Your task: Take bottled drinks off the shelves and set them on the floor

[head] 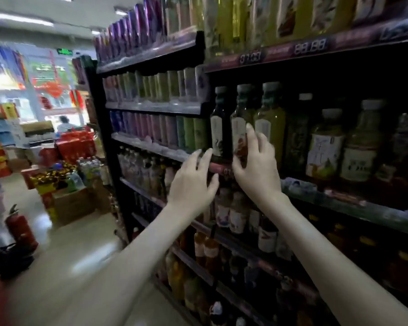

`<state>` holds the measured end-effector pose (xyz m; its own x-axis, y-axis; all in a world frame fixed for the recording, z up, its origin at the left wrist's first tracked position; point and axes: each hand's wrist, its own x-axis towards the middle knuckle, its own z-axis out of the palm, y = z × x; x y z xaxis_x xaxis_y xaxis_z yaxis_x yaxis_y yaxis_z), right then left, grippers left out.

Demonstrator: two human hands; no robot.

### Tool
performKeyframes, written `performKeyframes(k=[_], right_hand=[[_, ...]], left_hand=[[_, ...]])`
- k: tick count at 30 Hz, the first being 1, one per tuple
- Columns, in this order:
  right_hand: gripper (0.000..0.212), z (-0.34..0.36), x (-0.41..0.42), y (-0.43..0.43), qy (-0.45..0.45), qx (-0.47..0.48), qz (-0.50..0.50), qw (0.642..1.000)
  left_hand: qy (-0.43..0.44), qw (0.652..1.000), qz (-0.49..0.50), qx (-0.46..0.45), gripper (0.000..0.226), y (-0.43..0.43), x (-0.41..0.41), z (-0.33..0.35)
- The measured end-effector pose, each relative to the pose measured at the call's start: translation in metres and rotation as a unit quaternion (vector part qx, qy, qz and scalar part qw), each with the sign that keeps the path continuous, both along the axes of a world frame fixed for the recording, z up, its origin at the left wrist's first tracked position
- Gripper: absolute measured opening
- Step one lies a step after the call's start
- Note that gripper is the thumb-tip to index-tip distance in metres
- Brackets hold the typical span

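right hand (257, 168) fingers wrap second bottle (239, 124) at shelf edge (218, 167); left hand (193, 182) fingers wide beside dark bottle (217, 130)

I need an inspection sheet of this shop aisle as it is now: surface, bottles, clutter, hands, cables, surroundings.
Surface: dark shelf, stocked, with a price strip on its front edge; glossy floor below.
Job's things: dark bottle, red-label bottle and yellow-green bottle, upright side by side on that shelf.
Clutter: fire extinguisher on the floor, black bag beside it; cardboard box further back.
Hands: left hand open, fingertips at the dark bottle's base, contact unclear; right hand grips the red-label bottle.
Cables: nothing seen.
Surroundings: stacked goods; a person far off near the bright shopfront.
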<state>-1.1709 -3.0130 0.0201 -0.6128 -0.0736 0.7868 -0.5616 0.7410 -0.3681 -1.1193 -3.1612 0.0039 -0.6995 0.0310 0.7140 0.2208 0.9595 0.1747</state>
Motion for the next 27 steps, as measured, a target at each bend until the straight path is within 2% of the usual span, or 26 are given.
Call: performKeyframes(k=[4,9,13,17,22,27], right_hand=[[0.072,0.001,-0.062,-0.011,0.046,-0.006,-0.089,0.995],[0.066,-0.004,-0.093,-0.023,0.058,-0.027,-0.156,0.986],[0.063,0.004,-0.101,-0.002,0.093,-0.032,-0.255,0.962],[0.072,0.011,-0.097,0.031,0.100,-0.023,-0.339,0.935],[0.091,0.033,-0.106,0.053,0.045,0.110,-0.434,0.893],[0.076,0.058,-0.121,0.061,-0.103,0.197,-0.460,0.860]], left_hand=[[0.050,0.996,-0.073,-0.014,0.058,-0.007,-0.086,-0.004],[0.083,0.981,-0.172,-0.029,0.058,-0.002,-0.146,0.002],[0.154,0.962,-0.213,-0.078,0.059,0.012,-0.181,0.020],[0.185,0.948,-0.243,-0.087,0.066,0.036,-0.199,0.025],[0.200,0.941,-0.247,-0.114,0.068,0.052,-0.209,0.032],[0.186,0.941,-0.268,-0.093,0.077,0.054,-0.223,0.027]])
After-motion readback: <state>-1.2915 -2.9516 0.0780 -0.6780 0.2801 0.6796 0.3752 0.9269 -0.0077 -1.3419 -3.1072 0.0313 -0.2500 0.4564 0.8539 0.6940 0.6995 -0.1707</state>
